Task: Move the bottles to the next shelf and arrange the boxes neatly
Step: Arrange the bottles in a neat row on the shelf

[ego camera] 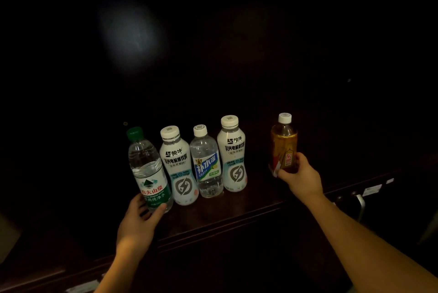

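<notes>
Five bottles are seen on a dark wooden shelf (248, 209), lit against a nearly black background. A clear water bottle (149, 169) with a green cap and a green and white label is gripped near its base by the left hand (139, 221), with the thumb pressed across the lower front of the label and the fingers wrapped behind; the bottle is tilted, its cap leaning away from the row. Just to the right of that hand, a white bottle (179, 167) with a white cap is stood upright, touching or nearly touching the held water bottle. Next to it, between the two hands, a clear bottle (207, 164) with a blue label and a white cap is placed, and beside that a second white bottle (233, 155) of the same kind as the first. Well apart from this row, an amber drink bottle (283, 145) with a white cap and a red and yellow label is clasped around its lower part by the right hand (299, 176), the thumb laid on the front and the fingers curled behind it. Whether its base is resting on the shelf or lifted cannot be told, since the hand covers it. Below the right forearm, a pale handle (361, 205) is visible on the cabinet front. No boxes can be made out in the darkness.
</notes>
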Motion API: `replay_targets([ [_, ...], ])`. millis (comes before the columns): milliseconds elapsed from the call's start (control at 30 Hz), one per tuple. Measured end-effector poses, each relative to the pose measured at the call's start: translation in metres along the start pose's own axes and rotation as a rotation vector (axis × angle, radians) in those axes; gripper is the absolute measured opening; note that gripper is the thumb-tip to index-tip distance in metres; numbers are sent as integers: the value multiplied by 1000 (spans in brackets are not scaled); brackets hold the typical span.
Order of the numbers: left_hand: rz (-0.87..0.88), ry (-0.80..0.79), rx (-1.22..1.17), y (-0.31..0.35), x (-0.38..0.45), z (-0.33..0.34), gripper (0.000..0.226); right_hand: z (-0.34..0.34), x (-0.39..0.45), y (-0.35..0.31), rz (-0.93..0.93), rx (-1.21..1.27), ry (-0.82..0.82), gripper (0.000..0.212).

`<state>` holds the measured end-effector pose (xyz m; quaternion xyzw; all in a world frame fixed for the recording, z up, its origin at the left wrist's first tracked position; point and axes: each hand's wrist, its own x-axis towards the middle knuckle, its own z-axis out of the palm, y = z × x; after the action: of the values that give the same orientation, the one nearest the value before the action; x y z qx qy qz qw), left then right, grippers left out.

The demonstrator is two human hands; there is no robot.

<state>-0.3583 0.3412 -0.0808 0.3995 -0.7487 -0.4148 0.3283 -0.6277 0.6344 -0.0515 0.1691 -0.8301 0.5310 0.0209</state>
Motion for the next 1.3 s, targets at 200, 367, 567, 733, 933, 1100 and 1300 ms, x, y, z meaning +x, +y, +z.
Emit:
replay_targets([
  [200, -5, 5, 11, 1, -1, 0, 74, 23, -14, -12, -45, -4, -40, 66],
  [367, 3, 13, 8, 4, -3, 1, 74, 39, -21, -24, -49, -10, -79, 70],
  [567, -2, -10, -36, 9, -6, -1, 72, 49, -25, -27, -50, 7, -71, 68],
  [733, -34, -31, -83, 13, -8, -3, 77, 46, -17, -23, 9, 40, -108, 77],
  [933, -86, -129, -164, 16, -10, -11, 92, 45, -24, -24, 57, 70, -122, 75],
  [1100, -86, -136, -73, 10, -29, -43, 73, 46, -58, -48, 85, -65, -25, 61],
  [1300, 63, -209, -33, 4, -55, -130, 32, 70, -134, -107, 76, -183, -33, 44],
])
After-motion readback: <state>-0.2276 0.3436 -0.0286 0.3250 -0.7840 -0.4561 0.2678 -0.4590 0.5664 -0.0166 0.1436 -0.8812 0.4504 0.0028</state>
